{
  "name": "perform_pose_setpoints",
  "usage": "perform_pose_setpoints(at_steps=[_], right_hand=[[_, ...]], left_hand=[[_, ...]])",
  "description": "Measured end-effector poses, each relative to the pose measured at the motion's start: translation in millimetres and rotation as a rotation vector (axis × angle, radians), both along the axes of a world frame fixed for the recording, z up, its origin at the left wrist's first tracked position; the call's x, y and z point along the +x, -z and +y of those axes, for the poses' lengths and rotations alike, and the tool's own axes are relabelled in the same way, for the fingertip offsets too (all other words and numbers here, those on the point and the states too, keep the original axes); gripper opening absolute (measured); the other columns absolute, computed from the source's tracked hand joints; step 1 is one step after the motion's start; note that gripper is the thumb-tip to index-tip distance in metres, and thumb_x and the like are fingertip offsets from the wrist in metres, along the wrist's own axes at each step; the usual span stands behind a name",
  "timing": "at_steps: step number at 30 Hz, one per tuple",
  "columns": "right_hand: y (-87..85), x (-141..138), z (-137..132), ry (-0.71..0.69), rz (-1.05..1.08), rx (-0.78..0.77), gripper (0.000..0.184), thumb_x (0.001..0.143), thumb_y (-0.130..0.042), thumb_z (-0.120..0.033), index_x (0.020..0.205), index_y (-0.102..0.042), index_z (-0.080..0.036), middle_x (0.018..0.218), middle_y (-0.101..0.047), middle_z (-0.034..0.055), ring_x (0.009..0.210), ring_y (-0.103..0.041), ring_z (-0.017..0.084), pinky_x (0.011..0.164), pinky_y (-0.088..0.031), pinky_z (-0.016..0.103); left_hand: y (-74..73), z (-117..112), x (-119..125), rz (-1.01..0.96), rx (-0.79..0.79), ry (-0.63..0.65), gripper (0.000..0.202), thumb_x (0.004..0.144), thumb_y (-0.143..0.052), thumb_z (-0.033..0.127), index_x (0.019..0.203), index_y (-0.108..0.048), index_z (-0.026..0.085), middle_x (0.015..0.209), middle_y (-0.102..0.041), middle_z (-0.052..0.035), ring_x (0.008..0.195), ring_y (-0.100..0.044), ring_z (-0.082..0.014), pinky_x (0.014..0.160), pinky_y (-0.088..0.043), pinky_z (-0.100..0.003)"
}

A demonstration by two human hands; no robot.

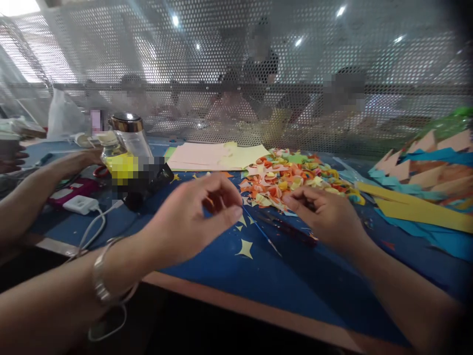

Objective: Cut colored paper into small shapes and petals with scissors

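Observation:
My left hand (195,217), with a bracelet (101,276) on its wrist, hovers above the blue table, thumb and curled fingers close together. A thin blue pointed stick (260,231) slants down from beside its fingertips; whether they grip it I cannot tell. My right hand (328,212) is closed in a pinch at the front edge of a pile of colourful cut-paper pieces (295,172); anything in it is hidden. Scissors with dark red handles (306,236) lie between the hands. A pale yellow four-pointed paper star (245,249) rests on the table in front.
Paper sheets (207,157) lie at the back. Left are a glass bottle (131,135), a yellow-labelled bottle (114,158), a white charger (81,204) with cable and another person's arm (48,182). Folded coloured paper strips (424,197) stack right. A perforated screen (221,59) stands behind.

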State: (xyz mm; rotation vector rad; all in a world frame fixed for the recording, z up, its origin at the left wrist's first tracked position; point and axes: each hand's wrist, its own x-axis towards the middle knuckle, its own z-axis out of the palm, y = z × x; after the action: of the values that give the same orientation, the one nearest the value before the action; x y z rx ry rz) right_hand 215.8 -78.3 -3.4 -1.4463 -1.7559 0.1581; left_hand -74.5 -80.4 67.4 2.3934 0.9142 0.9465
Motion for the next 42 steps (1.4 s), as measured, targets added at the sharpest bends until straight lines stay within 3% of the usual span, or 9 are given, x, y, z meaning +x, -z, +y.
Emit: perform_pose_setpoints(at_steps=[2, 5, 9, 15, 21, 32, 36, 42], right_hand=[[0.4, 0, 1, -0.033, -0.024, -0.046, 0.035, 0.092, -0.062, -0.052, 0.079, -0.071, -0.021, 0.067, -0.070, 0.0025, 0.050, -0.057, 0.014, 0.049, -0.045, 0.026], [-0.7, 0, 1, -0.093, -0.061, -0.119, 0.038, 0.090, -0.062, -0.055, 0.075, -0.070, -0.021, 0.062, -0.067, 0.0016, 0.048, -0.055, 0.014, 0.047, -0.042, 0.026], [-2.2, 1, 2, -0.138, -0.102, -0.178, 0.033, 0.090, -0.061, -0.051, 0.076, -0.069, -0.022, 0.059, -0.066, 0.0005, 0.049, -0.057, 0.015, 0.047, -0.042, 0.026], [3.6, 3, 7, -0.059, -0.159, -0.137, 0.025, 0.090, -0.063, -0.045, 0.084, -0.072, -0.022, 0.066, -0.069, 0.0018, 0.052, -0.058, 0.015, 0.050, -0.043, 0.027], [3.1, 0, 15, -0.033, -0.238, -0.143, 0.027, 0.089, -0.061, -0.046, 0.083, -0.072, -0.022, 0.066, -0.066, 0.0019, 0.050, -0.054, 0.014, 0.050, -0.041, 0.027], [4.9, -8, 23, 0.050, -0.312, -0.279, 0.032, 0.089, -0.055, -0.048, 0.079, -0.072, -0.023, 0.065, -0.069, 0.0027, 0.054, -0.057, 0.017, 0.052, -0.039, 0.029], [-9.6, 0, 29, 0.103, -0.285, -0.277, 0.040, 0.085, -0.055, -0.059, 0.075, -0.070, -0.023, 0.061, -0.067, 0.0028, 0.051, -0.055, 0.017, 0.052, -0.038, 0.030], [-38.3, 28, 47, 0.382, -0.239, -0.187, 0.043, 0.082, -0.055, -0.062, 0.074, -0.066, -0.021, 0.061, -0.065, 0.0074, 0.057, -0.057, 0.021, 0.056, -0.037, 0.033]], left_hand=[[6.0, 17, 8, 0.139, -0.002, 0.007, 0.006, 0.090, -0.063, 0.016, 0.090, -0.069, 0.018, 0.089, -0.072, -0.0023, 0.081, -0.066, -0.0148, 0.076, -0.055, -0.031], [17.7, 47, 27, 0.397, 0.058, 0.028, 0.012, 0.084, -0.064, 0.017, 0.094, -0.070, 0.018, 0.095, -0.072, -0.0055, 0.097, -0.065, -0.0219, 0.087, -0.053, -0.038], [33.7, 69, 49, 0.435, 0.142, 0.023, 0.017, 0.083, -0.061, 0.020, 0.098, -0.069, 0.018, 0.100, -0.069, -0.0088, 0.102, -0.064, -0.0258, 0.086, -0.051, -0.038], [43.0, 76, 44, 0.377, 0.154, -0.033, 0.019, 0.086, -0.052, 0.013, 0.099, -0.066, 0.016, 0.102, -0.069, -0.0106, 0.104, -0.061, -0.0256, 0.093, -0.049, -0.042], [39.3, 82, 33, 0.258, 0.085, -0.049, 0.012, 0.082, -0.058, 0.016, 0.090, -0.066, 0.018, 0.092, -0.069, -0.0068, 0.093, -0.060, -0.0213, 0.083, -0.048, -0.036], [44.2, 84, 32, 0.185, 0.024, 0.014, 0.006, 0.082, -0.060, 0.020, 0.085, -0.066, 0.019, 0.092, -0.071, -0.0059, 0.089, -0.060, -0.0201, 0.083, -0.045, -0.036], [43.8, 86, 31, 0.203, -0.008, 0.017, 0.008, 0.082, -0.062, 0.023, 0.085, -0.067, 0.019, 0.091, -0.072, -0.0058, 0.084, -0.059, -0.0198, 0.075, -0.043, -0.036], [38.1, 90, 26, 0.238, -0.038, -0.027, 0.011, 0.080, -0.060, 0.022, 0.086, -0.069, 0.019, 0.094, -0.073, -0.0066, 0.085, -0.060, -0.0200, 0.072, -0.041, -0.034]])
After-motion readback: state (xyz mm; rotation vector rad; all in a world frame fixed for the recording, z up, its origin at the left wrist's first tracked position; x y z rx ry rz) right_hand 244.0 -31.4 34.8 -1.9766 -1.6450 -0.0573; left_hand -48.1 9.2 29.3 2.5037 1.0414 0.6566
